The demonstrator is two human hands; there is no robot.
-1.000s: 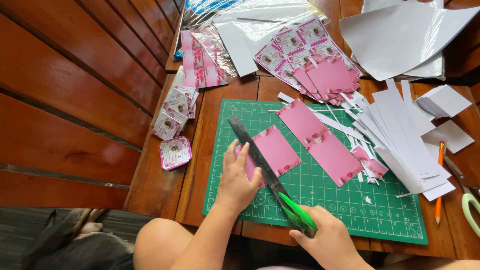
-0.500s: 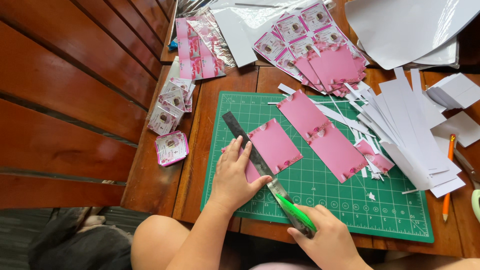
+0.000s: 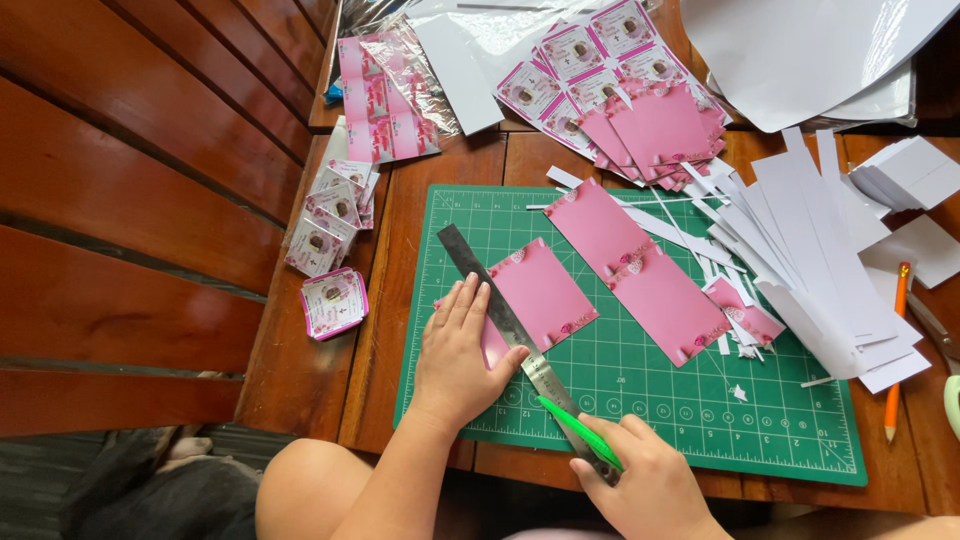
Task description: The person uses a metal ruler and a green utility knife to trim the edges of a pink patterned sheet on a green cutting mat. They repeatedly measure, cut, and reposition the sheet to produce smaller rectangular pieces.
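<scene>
Because the pink card [image 3: 540, 293] on the green cutting mat [image 3: 640, 400] looked thin, light and prone to sliding, it was best pinned flat, not pinched. The left hand [image 3: 458, 355] lay with fingers spread and flat, pressing the metal ruler [image 3: 500, 310] across the card. The right hand [image 3: 640, 480] was curled tightly around a green craft knife [image 3: 580, 433] at the ruler's near end.

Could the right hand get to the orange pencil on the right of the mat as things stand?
Probably not right away: the right hand grips a green cutter against the metal ruler. The path to the orange pencil looks free apart from paper strips.
</scene>
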